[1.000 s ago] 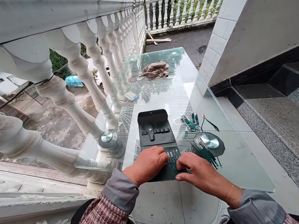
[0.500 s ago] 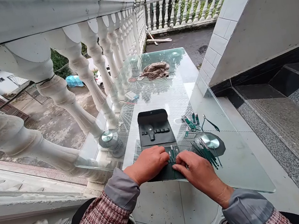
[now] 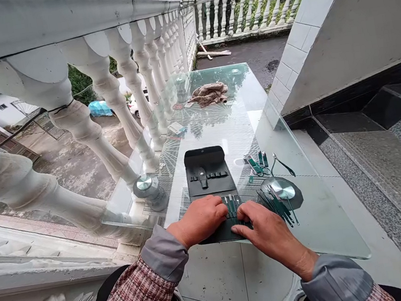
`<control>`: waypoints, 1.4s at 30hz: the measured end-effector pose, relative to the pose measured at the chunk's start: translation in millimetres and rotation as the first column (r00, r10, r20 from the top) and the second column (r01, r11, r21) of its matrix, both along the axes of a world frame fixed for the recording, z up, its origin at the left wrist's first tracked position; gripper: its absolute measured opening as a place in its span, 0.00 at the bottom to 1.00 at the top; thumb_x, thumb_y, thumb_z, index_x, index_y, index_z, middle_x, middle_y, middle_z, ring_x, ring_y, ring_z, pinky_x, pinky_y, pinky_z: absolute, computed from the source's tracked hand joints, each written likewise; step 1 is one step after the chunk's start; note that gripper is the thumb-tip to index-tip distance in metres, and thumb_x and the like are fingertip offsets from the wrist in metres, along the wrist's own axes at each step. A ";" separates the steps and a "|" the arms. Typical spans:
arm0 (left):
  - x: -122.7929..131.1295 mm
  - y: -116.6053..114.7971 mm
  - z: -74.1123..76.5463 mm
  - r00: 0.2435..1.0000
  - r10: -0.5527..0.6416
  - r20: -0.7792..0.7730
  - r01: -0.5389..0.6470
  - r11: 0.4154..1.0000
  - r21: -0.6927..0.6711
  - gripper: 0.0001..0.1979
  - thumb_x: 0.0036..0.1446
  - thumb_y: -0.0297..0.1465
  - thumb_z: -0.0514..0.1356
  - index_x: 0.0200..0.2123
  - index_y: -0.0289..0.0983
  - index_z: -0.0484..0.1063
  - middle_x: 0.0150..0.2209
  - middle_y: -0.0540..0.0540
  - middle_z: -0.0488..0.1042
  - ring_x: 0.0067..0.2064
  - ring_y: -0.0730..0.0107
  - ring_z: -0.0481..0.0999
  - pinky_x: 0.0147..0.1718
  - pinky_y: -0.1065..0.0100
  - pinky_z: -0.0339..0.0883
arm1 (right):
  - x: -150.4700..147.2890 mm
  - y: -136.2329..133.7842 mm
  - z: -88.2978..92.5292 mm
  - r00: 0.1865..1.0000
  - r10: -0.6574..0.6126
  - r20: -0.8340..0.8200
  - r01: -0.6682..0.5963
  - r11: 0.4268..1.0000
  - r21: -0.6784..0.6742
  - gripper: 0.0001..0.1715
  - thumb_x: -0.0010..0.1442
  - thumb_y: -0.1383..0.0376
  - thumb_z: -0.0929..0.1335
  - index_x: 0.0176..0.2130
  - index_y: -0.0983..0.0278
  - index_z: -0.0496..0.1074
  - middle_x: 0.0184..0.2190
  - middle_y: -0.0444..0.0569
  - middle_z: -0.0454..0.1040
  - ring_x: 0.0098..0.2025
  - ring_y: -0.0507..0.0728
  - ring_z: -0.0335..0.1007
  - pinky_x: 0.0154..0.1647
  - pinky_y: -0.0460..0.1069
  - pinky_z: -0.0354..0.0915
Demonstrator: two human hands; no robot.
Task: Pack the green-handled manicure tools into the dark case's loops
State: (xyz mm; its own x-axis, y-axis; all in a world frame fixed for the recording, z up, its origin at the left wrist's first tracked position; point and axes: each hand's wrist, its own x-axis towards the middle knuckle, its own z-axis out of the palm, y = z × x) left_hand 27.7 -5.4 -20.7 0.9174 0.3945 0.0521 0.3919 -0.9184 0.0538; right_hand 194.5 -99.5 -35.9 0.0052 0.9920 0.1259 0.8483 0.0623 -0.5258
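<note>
A black manicure case [image 3: 212, 186] lies unfolded on the glass table, its lower part nearest me. My left hand [image 3: 203, 218] is closed on the left side of that lower part. Slim green-handled manicure tools [image 3: 232, 204] stand in its loops between my hands. My right hand [image 3: 262, 224] bends over the lower right part, thumb and forefinger curled close together; whatever is between them is hidden. Right of it lies a loose bundle of green manicure tools [image 3: 278, 204]. Behind these are green nail clippers [image 3: 253, 164] and cuticle nippers [image 3: 281, 164].
The glass table [image 3: 332, 226] has round metal discs on its supports, one [image 3: 144, 182] at left. A crumpled brown cloth [image 3: 209, 94] and a small card [image 3: 176, 128] lie farther back. White balusters [image 3: 84, 127] run along the left; stone steps [image 3: 385, 153] rise at right.
My right thumb and fingers have shifted slightly, showing more of the tools in the loops. The green handle seen under the thumb is no longer visible. My left hand stays put.
</note>
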 end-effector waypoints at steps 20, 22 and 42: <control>5.0 1.7 -0.3 0.964 0.261 -0.049 -0.263 0.964 -0.036 0.07 0.63 0.28 0.52 0.38 0.37 0.70 0.36 0.46 0.67 0.38 0.68 0.67 0.36 0.69 0.63 | 20.3 7.8 -0.5 0.975 0.019 -0.219 -0.041 0.994 -0.098 0.07 0.54 0.66 0.67 0.28 0.60 0.62 0.29 0.42 0.66 0.30 0.52 0.62 0.33 0.47 0.59; 6.8 -0.1 1.4 0.956 0.288 -0.065 -0.290 0.956 -0.032 0.08 0.64 0.28 0.52 0.38 0.37 0.70 0.37 0.46 0.66 0.39 0.67 0.67 0.36 0.69 0.63 | 21.4 10.8 -1.0 0.976 0.014 -0.219 -0.031 0.997 -0.071 0.04 0.56 0.64 0.66 0.31 0.60 0.65 0.30 0.44 0.67 0.30 0.52 0.63 0.33 0.48 0.60; 12.3 -1.9 2.3 0.916 0.399 -0.025 -0.394 0.891 -0.225 0.12 0.63 0.31 0.51 0.48 0.41 0.68 0.41 0.47 0.68 0.45 0.64 0.68 0.40 0.67 0.66 | -0.7 53.6 7.9 0.988 -0.148 0.045 0.152 0.984 -0.097 0.09 0.59 0.64 0.64 0.37 0.62 0.73 0.37 0.50 0.70 0.41 0.57 0.67 0.38 0.48 0.59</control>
